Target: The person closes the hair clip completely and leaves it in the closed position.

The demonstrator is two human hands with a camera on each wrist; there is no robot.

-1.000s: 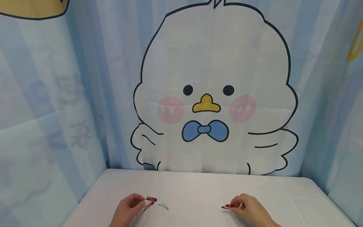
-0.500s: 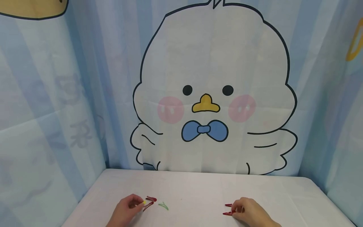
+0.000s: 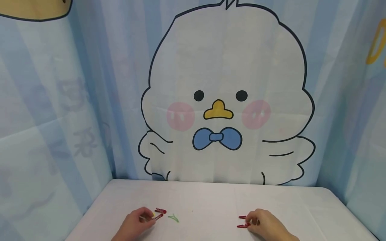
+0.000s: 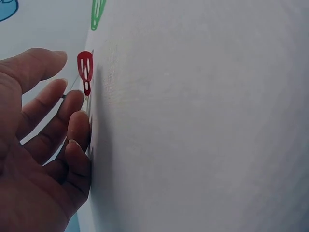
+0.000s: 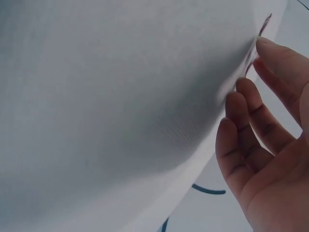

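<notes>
My left hand is low over the table's left part, thumb apart from the bent fingers. By its fingertips lie two red snap hair clips, the far one and the near one; a small yellow piece peeks out there too. In the left wrist view, a red clip shows just beyond the fingers. A green hair clip lies a little to the right. My right hand has its thumb and index fingertips at two more red clips, one farther, one nearer, set apart on the table.
A white-covered table spans the front, with rounded far corners. Behind it hangs a light blue curtain printed with a white chick, and similar cloth closes off the sides.
The two red clips at my right hand, first bunched together, now lie apart. My left thumb has shifted toward the near red clip, and the gap between thumb and fingers has widened.
</notes>
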